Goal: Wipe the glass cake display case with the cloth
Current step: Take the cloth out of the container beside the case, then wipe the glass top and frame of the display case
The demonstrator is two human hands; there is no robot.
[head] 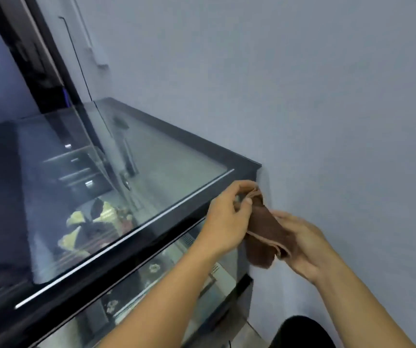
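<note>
The glass cake display case [171,156] has a black frame and a flat glass top, and it stands against a pale wall. A brown cloth [264,234] hangs in the air just off the case's right front corner. My left hand [227,219] pinches the cloth's upper end with thumb and fingers. Lower down and to the right, my right hand [304,247] holds the cloth's bottom part, fingers curled round it. Both hands are beside the case and the cloth is clear of the glass. Cakes [93,227] show through the top pane.
The pale wall [327,96] runs close along the case's right side. A dark door frame [41,71] rises behind the case at the left. Pastries [154,268] sit on a shelf behind the front pane. A dark shape [302,332] shows at the bottom edge.
</note>
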